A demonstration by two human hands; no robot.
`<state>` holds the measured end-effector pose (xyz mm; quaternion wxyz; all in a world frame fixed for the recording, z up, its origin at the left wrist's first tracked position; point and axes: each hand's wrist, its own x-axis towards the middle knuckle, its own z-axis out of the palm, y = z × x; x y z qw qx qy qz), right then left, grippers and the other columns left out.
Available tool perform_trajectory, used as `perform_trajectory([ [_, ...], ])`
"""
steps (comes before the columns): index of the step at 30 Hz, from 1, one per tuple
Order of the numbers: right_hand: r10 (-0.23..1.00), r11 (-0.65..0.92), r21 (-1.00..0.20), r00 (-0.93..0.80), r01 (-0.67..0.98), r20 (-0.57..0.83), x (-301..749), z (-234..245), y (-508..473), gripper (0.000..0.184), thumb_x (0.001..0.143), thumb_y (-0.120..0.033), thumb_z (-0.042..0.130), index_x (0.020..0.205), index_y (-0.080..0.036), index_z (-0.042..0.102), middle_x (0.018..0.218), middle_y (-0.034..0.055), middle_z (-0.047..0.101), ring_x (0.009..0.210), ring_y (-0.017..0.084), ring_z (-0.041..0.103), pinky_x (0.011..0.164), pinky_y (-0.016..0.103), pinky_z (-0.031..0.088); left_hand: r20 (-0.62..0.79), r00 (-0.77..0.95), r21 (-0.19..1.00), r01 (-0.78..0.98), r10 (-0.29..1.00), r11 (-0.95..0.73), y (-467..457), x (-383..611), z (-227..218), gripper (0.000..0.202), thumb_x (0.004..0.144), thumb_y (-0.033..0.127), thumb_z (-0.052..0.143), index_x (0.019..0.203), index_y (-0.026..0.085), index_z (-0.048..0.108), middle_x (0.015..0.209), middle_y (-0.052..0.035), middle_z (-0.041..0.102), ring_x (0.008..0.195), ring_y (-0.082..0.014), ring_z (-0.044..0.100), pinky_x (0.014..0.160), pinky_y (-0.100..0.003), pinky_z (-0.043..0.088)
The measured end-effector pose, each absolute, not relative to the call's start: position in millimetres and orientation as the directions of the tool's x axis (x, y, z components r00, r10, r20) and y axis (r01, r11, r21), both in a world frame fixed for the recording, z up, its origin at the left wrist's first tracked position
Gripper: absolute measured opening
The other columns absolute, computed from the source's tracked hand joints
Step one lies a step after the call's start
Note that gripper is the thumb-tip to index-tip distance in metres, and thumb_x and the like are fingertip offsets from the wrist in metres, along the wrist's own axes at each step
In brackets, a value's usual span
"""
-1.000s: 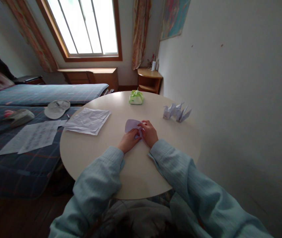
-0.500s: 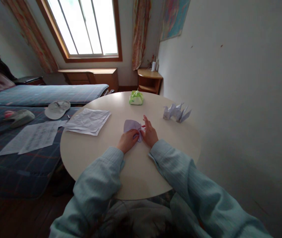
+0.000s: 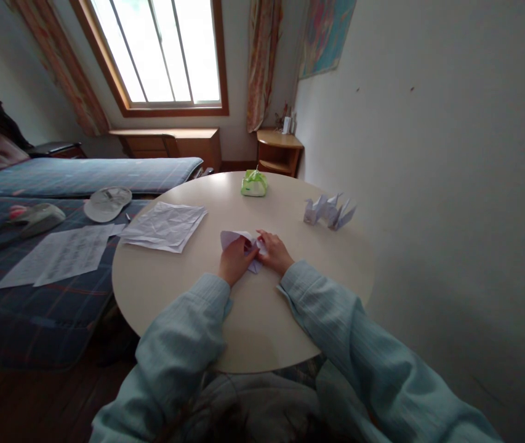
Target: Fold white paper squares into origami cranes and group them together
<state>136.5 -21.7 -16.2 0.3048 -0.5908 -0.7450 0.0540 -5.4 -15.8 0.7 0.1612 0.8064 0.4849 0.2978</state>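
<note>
Your fingers (image 3: 245, 245) are bunching together on a folded paper (image 3: 231, 238). Those of your left hand (image 3: 234, 263) are curling down over its crease and clamping it. Those of your right hand (image 3: 274, 253) are lying close together and pressing on its right edge, though I cannot tell whether they are gripping it. Nearest to you, your ribbed pale-blue sleeves (image 3: 336, 320) are reaching forward over the rim of the worktop (image 3: 253, 332), a round, smooth, cream-coloured surface. The folded paper is lying flat near the middle of it, thin and pale lilac, with a pointed flap sticking out to the left of your knuckles.

Further out on the left, a loose stack of creased white sheets (image 3: 165, 224) is resting on the worktop, their corners fanning apart. To the right, well apart from your hands, small paper figures (image 3: 329, 210) with sharp wing-like points are standing in a cluster. At the far edge, a soft green packet (image 3: 253, 183) is sitting with a tuft rising from its top.

Beyond the worktop on the left, a bed (image 3: 36, 307) with a blue checked cover is carrying flat printed pages (image 3: 59, 253) and a pale round cap (image 3: 108, 203). Daylight is coming through a wood-framed barred window (image 3: 165, 49).
</note>
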Motion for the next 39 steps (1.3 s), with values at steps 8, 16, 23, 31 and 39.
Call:
perform_trajectory([
  [8, 0.889, 0.383, -0.419, -0.205, 0.823, 0.410, 135, -19, -21, 0.053, 0.070, -0.031, 0.056, 0.118, -0.011, 0.043, 0.100, 0.0110, 0.057, 0.092, 0.021, 0.050, 0.084, 0.035, 0.040, 0.283, 0.318, 0.625, 0.655, 0.905, -0.425, -12, -4, -1, 0.028, 0.078, 0.037, 0.047, 0.079, 0.013, 0.059, 0.077, -0.0073, 0.064, 0.070, -0.0159, 0.058, 0.066, -0.026, 0.043],
  [16, 0.883, 0.403, -0.431, -0.220, 0.807, 0.414, 136, -22, -19, 0.058, 0.068, -0.040, 0.060, 0.117, -0.012, 0.043, 0.100, 0.0108, 0.057, 0.092, 0.021, 0.051, 0.084, 0.036, 0.040, 0.244, 0.319, 0.704, 0.592, 0.916, -0.393, -4, -5, -7, 0.025, 0.077, 0.033, 0.049, 0.079, 0.012, 0.062, 0.077, -0.0068, 0.066, 0.070, -0.0159, 0.059, 0.065, -0.025, 0.044],
  [23, 0.884, 0.411, -0.436, -0.233, 0.801, 0.405, 136, -21, -19, 0.060, 0.068, -0.040, 0.061, 0.117, -0.011, 0.043, 0.104, 0.0121, 0.057, 0.095, 0.022, 0.050, 0.085, 0.036, 0.040, 0.244, 0.319, 0.649, 0.648, 0.916, -0.398, -1, -5, -10, 0.020, 0.073, 0.028, 0.055, 0.081, 0.012, 0.064, 0.081, -0.0086, 0.067, 0.074, -0.0182, 0.061, 0.068, -0.027, 0.046],
  [31, 0.881, 0.417, -0.432, -0.240, 0.800, 0.407, 136, -21, -20, 0.057, 0.067, -0.039, 0.063, 0.114, -0.013, 0.046, 0.104, 0.0118, 0.056, 0.096, 0.021, 0.050, 0.085, 0.036, 0.039, 0.258, 0.328, 0.652, 0.635, 0.909, -0.414, -3, -5, -9, 0.020, 0.072, 0.019, 0.054, 0.089, 0.013, 0.064, 0.093, -0.0094, 0.066, 0.088, -0.0209, 0.060, 0.079, -0.031, 0.046],
  [39, 0.887, 0.405, -0.463, -0.216, 0.789, 0.408, 135, -17, -23, 0.037, 0.075, -0.025, 0.057, 0.110, -0.018, 0.051, 0.103, 0.0086, 0.056, 0.097, 0.018, 0.049, 0.087, 0.033, 0.039, 0.307, 0.340, 0.640, 0.617, 0.889, -0.457, -1, -5, -13, 0.025, 0.072, 0.016, 0.052, 0.094, 0.016, 0.062, 0.104, -0.0067, 0.063, 0.102, -0.0199, 0.055, 0.092, -0.032, 0.040],
])
